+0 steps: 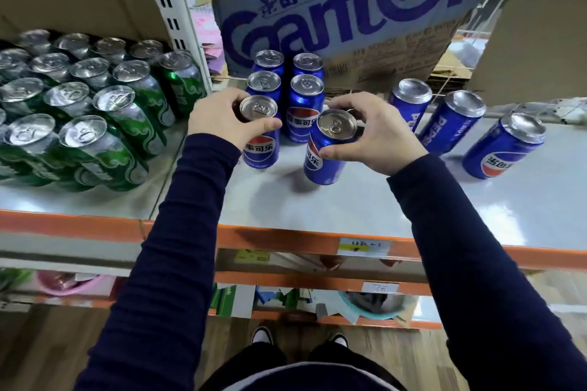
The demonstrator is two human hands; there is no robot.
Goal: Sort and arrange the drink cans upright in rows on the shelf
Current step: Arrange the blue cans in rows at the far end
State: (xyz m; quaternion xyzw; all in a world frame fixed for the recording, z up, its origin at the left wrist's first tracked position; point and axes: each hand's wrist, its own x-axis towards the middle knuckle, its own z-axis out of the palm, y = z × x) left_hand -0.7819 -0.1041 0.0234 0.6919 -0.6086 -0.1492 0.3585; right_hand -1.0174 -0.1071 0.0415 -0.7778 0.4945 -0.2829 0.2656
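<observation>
Standing lid-up, front-row can (261, 149) is gripped by left hand (219, 119); right hand (378, 133) clasps leaning can (322, 165).

The blue cans (301, 101) are shiny blue, with a round red, white and blue badge and white letters. Their tops are silver. The green cans (152, 98) on the left are dark green with pale green swirls, and their tops are silver too. The shelf (413, 200) is light grey, and its front edge (286, 236) is orange. A label (362, 246) on that edge is white and yellow. The big box (349, 9) is brown with huge blue letters. The sleeves (190, 216) are dark blue. The shoes (262, 334) are black and white.
</observation>
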